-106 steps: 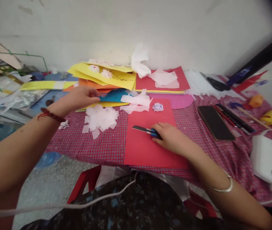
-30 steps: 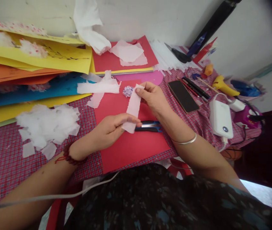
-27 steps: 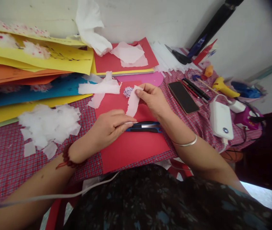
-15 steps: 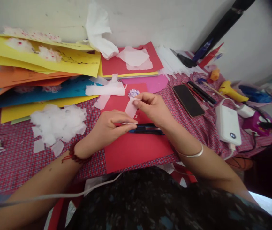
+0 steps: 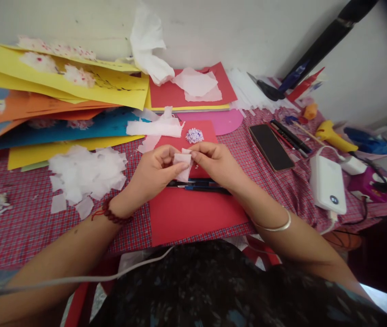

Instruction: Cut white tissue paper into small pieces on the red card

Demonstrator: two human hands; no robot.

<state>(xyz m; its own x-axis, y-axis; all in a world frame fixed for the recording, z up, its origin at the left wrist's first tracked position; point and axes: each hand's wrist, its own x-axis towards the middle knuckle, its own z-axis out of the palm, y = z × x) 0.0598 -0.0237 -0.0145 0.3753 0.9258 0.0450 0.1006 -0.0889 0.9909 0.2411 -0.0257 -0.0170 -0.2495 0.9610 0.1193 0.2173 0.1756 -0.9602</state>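
Note:
Between both hands is a small piece of white tissue paper (image 5: pixel 181 168), held above a red sheet of paper (image 5: pixel 196 213). My left hand (image 5: pixel 156 170) pinches it with the thumb on its face. From the other side, my right hand (image 5: pixel 214 161) grips its upper right edge between thumb and fingertips. Beneath my fingers lie dark pen-like tools (image 5: pixel 203 185), partly covered. Just beyond my right hand sits a little round white and purple speckled clump (image 5: pixel 194 135) on red paper. Torn tissue strips (image 5: pixel 156 127) lie beyond my left hand.
Left are a pile of tissue squares (image 5: pixel 86 172) and stacked coloured sheets (image 5: pixel 111 86) with paper blossoms. Right are a phone (image 5: pixel 271 146), pens (image 5: pixel 290 138), a white power bank (image 5: pixel 327 181) and a yellow glue gun (image 5: pixel 334 136). Scissors (image 5: pixel 266 87) lie at the back. A cable (image 5: pixel 111 277) crosses in front.
My hands have come together. The left hand moved up and now shares the tissue piece with the right, which has lowered slightly. The view has shifted a little.

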